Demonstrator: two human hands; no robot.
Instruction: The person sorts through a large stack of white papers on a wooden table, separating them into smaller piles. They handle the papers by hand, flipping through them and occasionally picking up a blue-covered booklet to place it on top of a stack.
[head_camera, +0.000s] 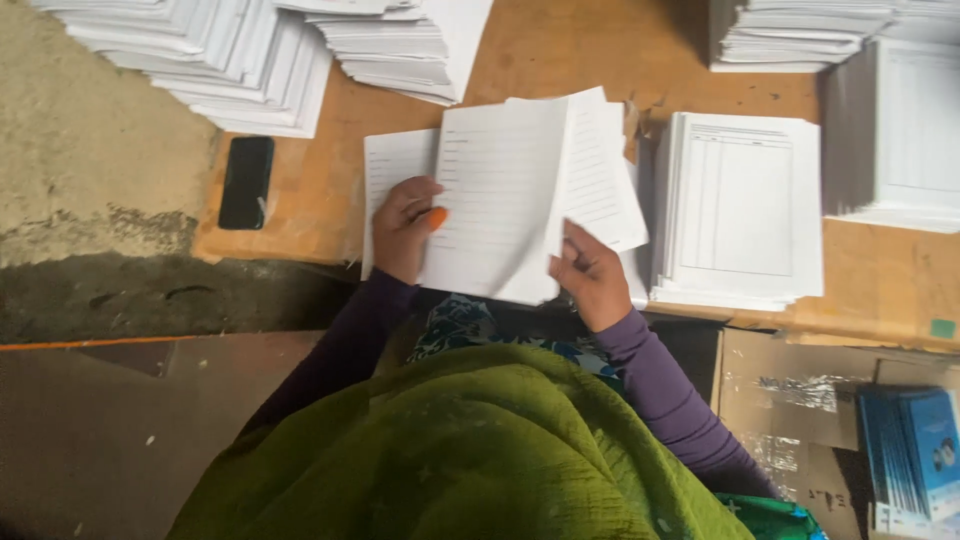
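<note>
While my left hand (403, 228) presses flat on thin ruled sheets (500, 200) at the wooden table's (300, 190) near edge, my right hand (590, 275) pinches their lifted corner, paper stacks (738, 205) crowding just beside.

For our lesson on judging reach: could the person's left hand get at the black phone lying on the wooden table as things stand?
Probably yes. The left hand rests on the ruled sheets, and the black phone lies to its left on the wooden table, with only bare wood between them.
</note>
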